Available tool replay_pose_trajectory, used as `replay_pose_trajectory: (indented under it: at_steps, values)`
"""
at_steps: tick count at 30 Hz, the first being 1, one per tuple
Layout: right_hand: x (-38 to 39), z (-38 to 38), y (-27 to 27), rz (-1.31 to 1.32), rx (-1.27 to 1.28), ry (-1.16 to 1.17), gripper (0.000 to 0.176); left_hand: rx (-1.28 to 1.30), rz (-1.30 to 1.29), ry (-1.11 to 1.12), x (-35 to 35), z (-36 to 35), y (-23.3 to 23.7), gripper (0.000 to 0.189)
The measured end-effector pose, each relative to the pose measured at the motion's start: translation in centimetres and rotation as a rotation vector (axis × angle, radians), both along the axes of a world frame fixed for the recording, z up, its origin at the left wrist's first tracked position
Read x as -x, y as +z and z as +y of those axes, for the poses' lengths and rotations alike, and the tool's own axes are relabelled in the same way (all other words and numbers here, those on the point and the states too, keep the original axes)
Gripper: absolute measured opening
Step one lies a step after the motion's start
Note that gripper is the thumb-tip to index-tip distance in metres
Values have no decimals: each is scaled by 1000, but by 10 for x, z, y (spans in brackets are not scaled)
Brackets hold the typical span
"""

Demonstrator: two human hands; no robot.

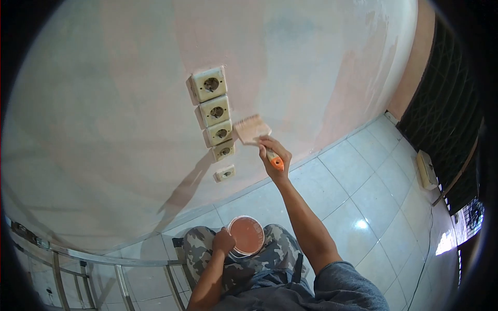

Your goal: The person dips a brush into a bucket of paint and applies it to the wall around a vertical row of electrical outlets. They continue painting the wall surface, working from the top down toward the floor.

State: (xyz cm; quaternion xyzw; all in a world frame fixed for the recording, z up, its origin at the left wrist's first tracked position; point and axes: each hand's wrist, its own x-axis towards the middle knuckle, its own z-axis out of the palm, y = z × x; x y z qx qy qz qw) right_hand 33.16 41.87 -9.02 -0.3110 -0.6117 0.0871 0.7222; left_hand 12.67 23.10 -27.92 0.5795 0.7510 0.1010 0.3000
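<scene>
My right hand (276, 154) is closed round the handle of a wide paintbrush (252, 129) with an orange handle end. Its pale pink bristles point up and left, close beside a column of cream wall sockets (217, 112) in this view. Between my knees stands a white-rimmed paint bucket (263, 239) containing pinkish paint (247, 235). At its left rim my left hand (224, 241) is closed on the bucket, the fingers partly over the edge. Patchy pale pink and greenish paint covers the wall (135, 103) in front of me.
A metal ladder-like frame (122, 282) lies at the lower left, near the wall. Shiny white tiles (358, 192) make up the floor. On the right are a dark folding gate (441, 78), a cream box (427, 170) and a thin cable (426, 254).
</scene>
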Motion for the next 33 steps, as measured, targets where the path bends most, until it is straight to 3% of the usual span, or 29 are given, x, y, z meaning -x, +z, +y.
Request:
replay_pose_trajectory:
  at_steps: [4,6,11,15,17,19,22,24,26,28,30,33]
  values:
    - [-15,-3,-12,18,137,65,9,8,62,-4,-2,5,-5,44]
    - [-20,2,19,-113,373,-51,13,42,82,25,-5,5,-3,45]
    - [-16,39,126,-180,160,-199,22,134,143,-27,-8,9,9,50]
    - [-15,39,223,136,-124,-78,22,154,72,-93,4,15,0,56]
    - [-19,42,240,132,-141,-107,21,168,45,-89,4,17,3,56]
    - [-17,45,242,221,-376,25,21,136,49,-102,6,16,-3,53]
    - [-8,66,167,299,-313,-46,12,215,-32,-14,7,22,-5,58]
    - [-6,60,93,198,-289,-143,10,262,-28,21,10,27,-7,59]
    - [-4,30,21,180,-36,-86,10,235,-284,134,16,27,-7,60]
    - [-6,5,-36,263,239,36,10,180,-251,187,10,25,-2,58]
    - [-10,-10,-75,577,438,206,15,63,-180,280,5,24,5,55]
    - [-28,-37,-94,935,447,214,20,18,-112,306,5,29,-2,52]
